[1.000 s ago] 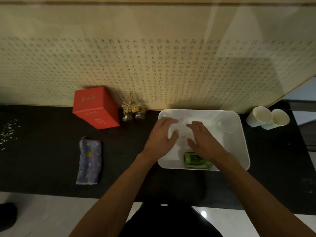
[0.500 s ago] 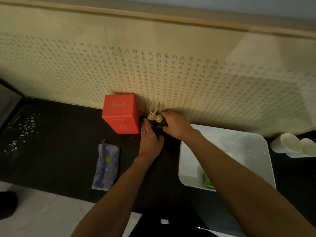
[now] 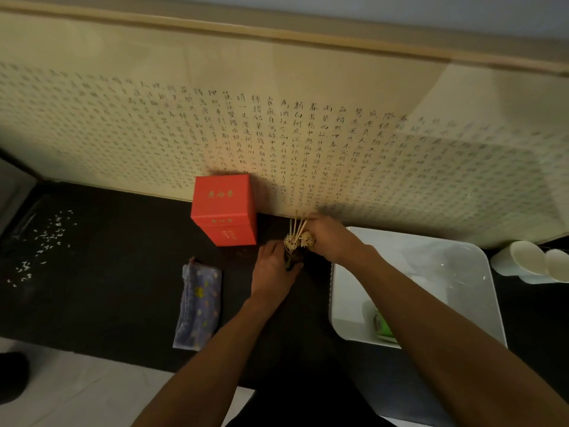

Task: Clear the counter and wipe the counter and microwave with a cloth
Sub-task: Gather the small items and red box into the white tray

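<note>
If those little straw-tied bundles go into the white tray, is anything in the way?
Nothing visible. The left hand and right hand grip the bundles just left of the tray, with only bare counter between. A green can lies at the tray's near edge.

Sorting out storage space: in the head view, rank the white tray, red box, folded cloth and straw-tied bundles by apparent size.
1. white tray
2. red box and folded cloth, too close to rank
3. straw-tied bundles

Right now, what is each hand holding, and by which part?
Two straw-tied bundles: the left hand grips one by its dark lower body, the right hand the other's side.
</note>
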{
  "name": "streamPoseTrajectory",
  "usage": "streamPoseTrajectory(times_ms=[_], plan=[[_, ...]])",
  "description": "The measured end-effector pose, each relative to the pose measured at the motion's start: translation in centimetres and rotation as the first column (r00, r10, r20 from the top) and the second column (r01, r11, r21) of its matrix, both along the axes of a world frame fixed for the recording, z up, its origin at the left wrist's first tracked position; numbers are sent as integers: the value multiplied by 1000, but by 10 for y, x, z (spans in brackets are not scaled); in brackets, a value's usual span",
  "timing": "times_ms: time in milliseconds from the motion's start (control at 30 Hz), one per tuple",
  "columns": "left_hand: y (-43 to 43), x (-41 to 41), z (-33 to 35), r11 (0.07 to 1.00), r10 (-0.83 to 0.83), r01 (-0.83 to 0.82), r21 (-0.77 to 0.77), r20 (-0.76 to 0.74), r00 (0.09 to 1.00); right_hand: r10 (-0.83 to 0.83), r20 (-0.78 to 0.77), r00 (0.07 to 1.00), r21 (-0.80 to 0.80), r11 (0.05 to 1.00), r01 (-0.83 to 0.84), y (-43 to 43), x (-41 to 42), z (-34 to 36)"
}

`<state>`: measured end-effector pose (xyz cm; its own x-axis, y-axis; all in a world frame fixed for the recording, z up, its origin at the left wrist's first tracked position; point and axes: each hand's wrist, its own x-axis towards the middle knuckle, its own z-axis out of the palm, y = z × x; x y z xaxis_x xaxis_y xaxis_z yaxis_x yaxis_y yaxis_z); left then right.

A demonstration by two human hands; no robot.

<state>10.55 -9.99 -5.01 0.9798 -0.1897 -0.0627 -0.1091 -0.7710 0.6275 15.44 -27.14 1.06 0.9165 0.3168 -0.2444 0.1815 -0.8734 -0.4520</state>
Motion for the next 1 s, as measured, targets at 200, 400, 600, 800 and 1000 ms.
streamPoseTrajectory(times_ms=[200,400,600,800,1000], plan=[[6,8,27,995,15,-2,-103,128,992,-79,148,986,224,974,45,-15,-26,28],[-31,7,81,978,-58,97,-182,209,976,-313,329,891,345,918,195,-82,-64,75],[-113,-8,81,954,-268,284,-98,149,952,-467,185,865,153,883,444,-141,-104,45],[-162,-13,42,932,-363,363,8,40,931,-462,166,871,-6,883,469,-156,-115,21],[-174,-17,21,941,-336,335,49,14,942,-417,225,881,-62,896,440,-162,-109,12]])
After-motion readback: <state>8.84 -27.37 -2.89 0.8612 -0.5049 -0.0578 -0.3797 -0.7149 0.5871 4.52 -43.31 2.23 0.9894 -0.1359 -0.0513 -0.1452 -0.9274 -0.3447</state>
